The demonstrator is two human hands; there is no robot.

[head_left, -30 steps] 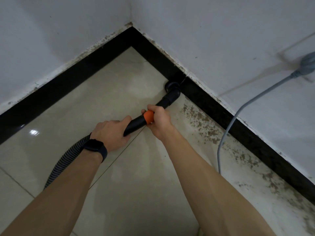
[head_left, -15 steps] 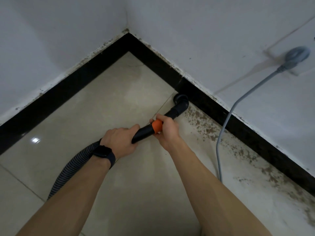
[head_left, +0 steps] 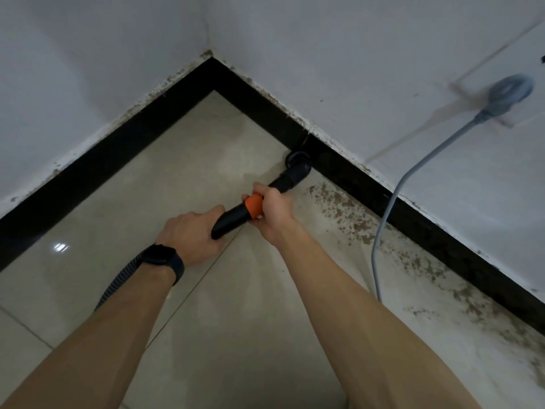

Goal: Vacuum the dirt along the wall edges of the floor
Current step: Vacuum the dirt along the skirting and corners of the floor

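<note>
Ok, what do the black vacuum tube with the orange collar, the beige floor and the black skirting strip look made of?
Black vacuum tube with the orange collar: apparently moulded plastic, smooth and matte, with a ribbed flexible hose behind. Beige floor: probably glazed ceramic tile, given the sharp light glare and thin grout lines. Black skirting strip: glossy and dark, possibly tile or stone; which one cannot be told.

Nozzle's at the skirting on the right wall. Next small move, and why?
Probably slide the nozzle rightward along the black skirting, keeping it on the floor. It sits just left of the brown dirt that runs along that edge, while the tiles toward the corner look clean. Both hands already grip the wand: left hand behind, right hand at the orange collar. Watch the grey cable.
</note>
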